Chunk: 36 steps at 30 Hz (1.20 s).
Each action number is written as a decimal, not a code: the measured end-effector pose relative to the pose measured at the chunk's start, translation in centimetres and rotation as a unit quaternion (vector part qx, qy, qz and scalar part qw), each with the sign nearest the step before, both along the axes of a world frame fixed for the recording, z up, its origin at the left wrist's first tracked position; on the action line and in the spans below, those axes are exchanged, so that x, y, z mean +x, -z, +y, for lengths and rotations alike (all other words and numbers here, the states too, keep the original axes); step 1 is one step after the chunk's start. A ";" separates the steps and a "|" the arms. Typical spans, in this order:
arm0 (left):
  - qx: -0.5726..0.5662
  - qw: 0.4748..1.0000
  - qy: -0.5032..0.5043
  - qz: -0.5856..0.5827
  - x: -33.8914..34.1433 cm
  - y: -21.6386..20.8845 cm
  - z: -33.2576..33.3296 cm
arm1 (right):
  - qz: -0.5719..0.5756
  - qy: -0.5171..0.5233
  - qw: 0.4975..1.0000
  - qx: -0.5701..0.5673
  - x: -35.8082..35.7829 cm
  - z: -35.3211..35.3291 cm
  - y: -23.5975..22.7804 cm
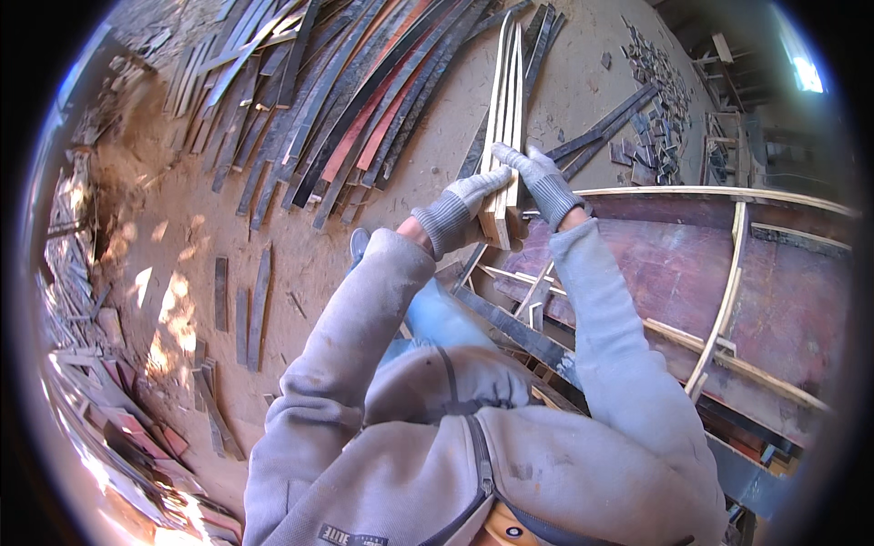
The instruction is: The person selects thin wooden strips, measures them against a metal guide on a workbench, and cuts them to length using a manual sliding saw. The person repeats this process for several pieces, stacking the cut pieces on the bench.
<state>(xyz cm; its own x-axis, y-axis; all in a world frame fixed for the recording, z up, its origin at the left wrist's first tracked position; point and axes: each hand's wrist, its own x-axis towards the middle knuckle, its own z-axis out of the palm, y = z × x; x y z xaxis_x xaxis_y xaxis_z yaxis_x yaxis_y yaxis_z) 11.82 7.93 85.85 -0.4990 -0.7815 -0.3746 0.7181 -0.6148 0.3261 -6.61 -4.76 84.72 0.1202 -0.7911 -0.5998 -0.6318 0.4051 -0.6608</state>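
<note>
A bundle of long, pale wooden strips (503, 100) stands out ahead of me, its near end tilted toward my body. My left hand (469, 205), in a grey knit glove, is closed round the near left side of the bundle. On the opposite side my right hand (539, 175), gloved the same way, grips the strips a little farther along, its fingers reaching over the top. Both hands hold the one bundle; parts of the fingers are hidden behind the wood.
Long dark and reddish boards (364, 100) lie heaped at the far left. Several short planks (259, 309) rest on the dirt floor. To my right is a reddish panel (674, 264) framed with wooden strips. Small wood blocks (657, 127) are piled at the far right.
</note>
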 end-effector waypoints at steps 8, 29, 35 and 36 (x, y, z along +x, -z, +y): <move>0.019 0.996 0.018 -0.086 -1.8 -2.2 8.9 | -0.036 0.010 0.998 -0.040 -1.6 10.7 0.2; -0.166 0.906 0.088 -0.379 24.8 -3.0 48.7 | -0.327 0.272 0.871 0.246 20.2 34.8 6.3; 0.167 0.897 0.182 -0.367 34.8 -13.3 64.7 | -0.160 0.246 0.930 0.221 27.4 36.2 11.2; 0.107 0.876 0.191 -0.430 35.7 -13.6 64.8 | -0.176 0.257 0.918 0.245 28.3 36.3 12.1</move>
<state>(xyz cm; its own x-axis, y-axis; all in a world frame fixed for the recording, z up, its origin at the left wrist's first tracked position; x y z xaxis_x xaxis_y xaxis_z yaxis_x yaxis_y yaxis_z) 47.54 72.76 99.44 -0.1699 -0.4841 -0.8583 -0.0081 -0.8703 0.4925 21.72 31.55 72.67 0.0611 -0.4425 -0.8947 -0.0572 0.8933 -0.4458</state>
